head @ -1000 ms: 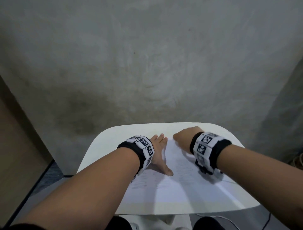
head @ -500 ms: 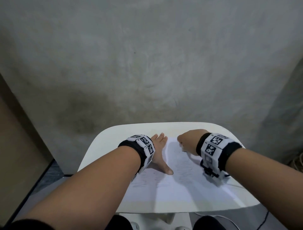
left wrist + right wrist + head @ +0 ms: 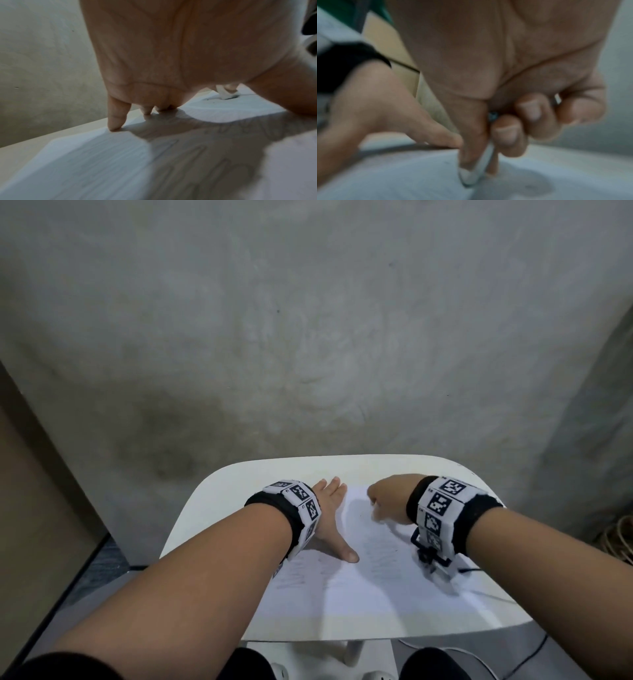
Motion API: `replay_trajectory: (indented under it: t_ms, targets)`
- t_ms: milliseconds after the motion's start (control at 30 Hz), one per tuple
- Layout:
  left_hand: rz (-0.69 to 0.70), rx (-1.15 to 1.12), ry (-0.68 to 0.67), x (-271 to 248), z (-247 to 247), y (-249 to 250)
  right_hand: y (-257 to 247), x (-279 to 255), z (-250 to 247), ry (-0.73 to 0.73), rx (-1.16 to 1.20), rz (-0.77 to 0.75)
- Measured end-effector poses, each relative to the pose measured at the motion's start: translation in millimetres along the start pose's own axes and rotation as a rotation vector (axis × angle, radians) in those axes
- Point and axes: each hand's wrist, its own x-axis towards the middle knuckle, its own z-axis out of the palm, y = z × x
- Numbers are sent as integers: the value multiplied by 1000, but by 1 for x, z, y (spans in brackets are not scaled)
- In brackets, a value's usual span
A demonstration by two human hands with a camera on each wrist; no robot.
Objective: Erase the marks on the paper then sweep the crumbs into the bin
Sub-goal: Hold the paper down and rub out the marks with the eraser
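Observation:
A white sheet of paper [image 3: 370,587] with faint pencil scribbles lies on a small white table [image 3: 260,474]. My left hand [image 3: 329,518] lies flat on the paper's left part, fingers straight and thumb spread, pressing it down; in the left wrist view the fingertips [image 3: 115,125] touch the paper [image 3: 96,159]. My right hand [image 3: 387,498] pinches a white eraser [image 3: 474,174] between thumb and fingers, its tip pressed on the paper [image 3: 393,180] near the far edge. The same eraser [image 3: 226,93] shows small in the left wrist view, with dark crumbs [image 3: 208,99] beside it.
A grey concrete wall [image 3: 308,337] rises right behind the table. A brown panel [image 3: 30,508] stands at the left. Cables [image 3: 507,662] run on the floor at the lower right, near a coil of rope [image 3: 620,539]. No bin is in view.
My right hand with the eraser has slid to the right and slightly nearer across the paper. The left hand has stayed pressed in place.

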Motion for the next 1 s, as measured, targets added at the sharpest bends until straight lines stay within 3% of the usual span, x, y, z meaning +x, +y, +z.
replay_trajectory:
  t_ms: [67,167,300,433,500,600,700,767,867,1000]
  targets:
    - [-5,3,2,1,1,1,-5,-2,3,60,-26,30]
    - [-6,-25,14,2,0,1,-24,-6,13,40,15,-75]
    - [-10,-10,14,-2,0,2,3,2,4,4,20,65]
    - [-15,-8,3,-3,-3,5,-29,-12,15,15,-121,-85]
    - [-12,-10,-3,-5,-3,4,-18,-4,12,-29,-35,-42]
    - [-17,-13,19,-6,-2,6,-5,-3,9,18,-46,37]
    - [-26,-10,17,-6,-3,9,-26,-14,19,16,-96,-109]
    - [-25,-5,16,-6,-2,8,-15,-7,16,-19,-20,-64]
    - [-29,-2,15,-5,-1,7,-3,-8,12,42,-60,25]
    - [-34,11,11,-5,-3,9,-25,-15,20,-26,-54,-116]
